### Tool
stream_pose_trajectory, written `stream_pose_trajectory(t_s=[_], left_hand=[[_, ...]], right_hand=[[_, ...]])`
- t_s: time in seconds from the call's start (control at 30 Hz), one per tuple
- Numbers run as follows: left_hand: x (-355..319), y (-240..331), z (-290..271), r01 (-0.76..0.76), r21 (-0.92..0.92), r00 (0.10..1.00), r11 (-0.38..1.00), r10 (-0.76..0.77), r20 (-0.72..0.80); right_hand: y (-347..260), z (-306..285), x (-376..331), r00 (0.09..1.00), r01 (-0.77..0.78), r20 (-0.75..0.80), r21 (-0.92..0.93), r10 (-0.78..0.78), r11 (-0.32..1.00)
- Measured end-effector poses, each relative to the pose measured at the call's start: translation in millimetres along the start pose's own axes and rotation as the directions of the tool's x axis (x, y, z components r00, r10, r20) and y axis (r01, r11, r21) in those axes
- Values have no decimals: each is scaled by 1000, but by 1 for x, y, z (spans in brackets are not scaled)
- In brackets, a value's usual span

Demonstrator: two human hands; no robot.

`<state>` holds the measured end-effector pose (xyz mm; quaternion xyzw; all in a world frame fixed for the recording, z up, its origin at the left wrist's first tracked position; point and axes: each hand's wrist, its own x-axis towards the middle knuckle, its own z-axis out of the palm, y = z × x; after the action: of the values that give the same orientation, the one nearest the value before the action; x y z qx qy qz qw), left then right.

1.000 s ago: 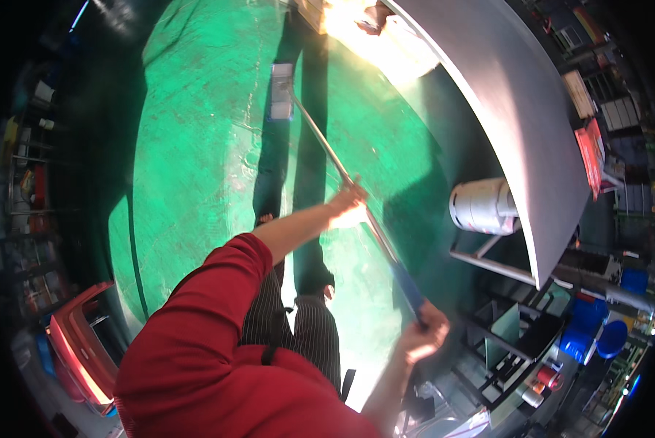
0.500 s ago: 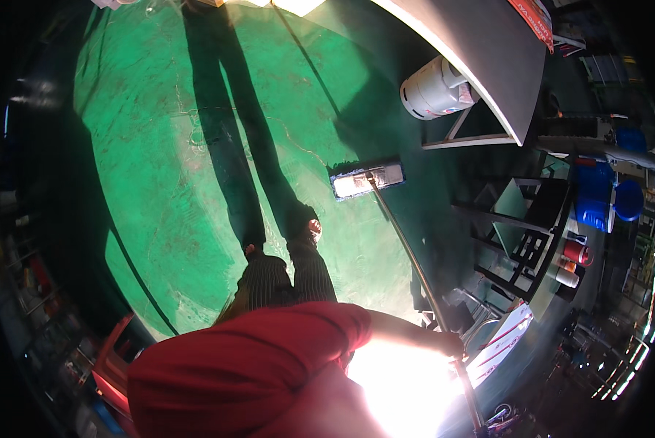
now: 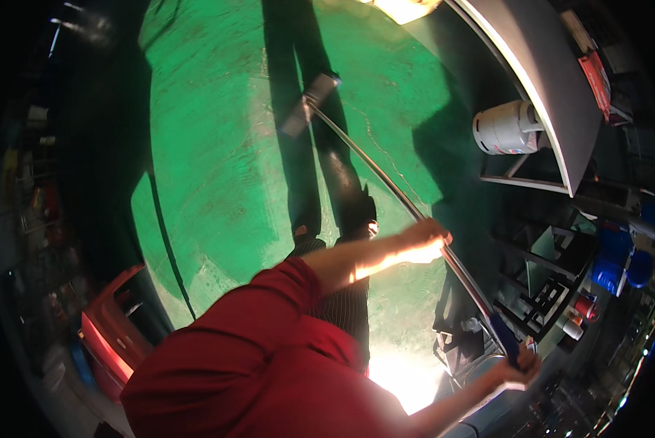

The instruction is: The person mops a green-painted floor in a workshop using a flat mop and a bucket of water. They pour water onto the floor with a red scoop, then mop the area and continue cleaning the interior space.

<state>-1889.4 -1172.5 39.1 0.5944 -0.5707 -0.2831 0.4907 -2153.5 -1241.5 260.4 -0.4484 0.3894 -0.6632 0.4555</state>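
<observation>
Mop slants across green floor

Far left, a red plastic chair sits at the floor's edge. Moving right, here's the flat mop head, out beyond the feet and over a long shadow, a bit blurred, its long side running lower left to upper right. From it the pole angles down to the right, and the left hand, nearer to that head, has its fingers wrapped around bare metal. A grey gas cylinder stands well apart, up to the right. And at the far end, the right hand is curled around the blue grip! From both sets of fingers, the head lies forward and left.
</observation>
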Motion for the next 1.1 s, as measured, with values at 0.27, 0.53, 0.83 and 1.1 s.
stream_pose_trajectory(t_s=[0.27, 0.53, 0.83, 1.1], left_hand=[[-155, -155, -220, 393, 646, 908, 654, -386, -162], [-170, -100, -113, 427, 668, 875, 610, -465, -135], [-49, 108, 292, 44, 214, 987, 976, -75, 139], [12, 243, 524, -251, 7, 890, 968, 228, 394]], right_hand=[[161, 187, -187, 849, -357, 437, 60, 297, 932], [127, 75, -153, 781, -352, 596, 178, 184, 919], [-89, -260, 34, 997, -47, 54, 4, 47, 999], [-223, -479, 53, 894, 417, 136, -599, -426, 684]])
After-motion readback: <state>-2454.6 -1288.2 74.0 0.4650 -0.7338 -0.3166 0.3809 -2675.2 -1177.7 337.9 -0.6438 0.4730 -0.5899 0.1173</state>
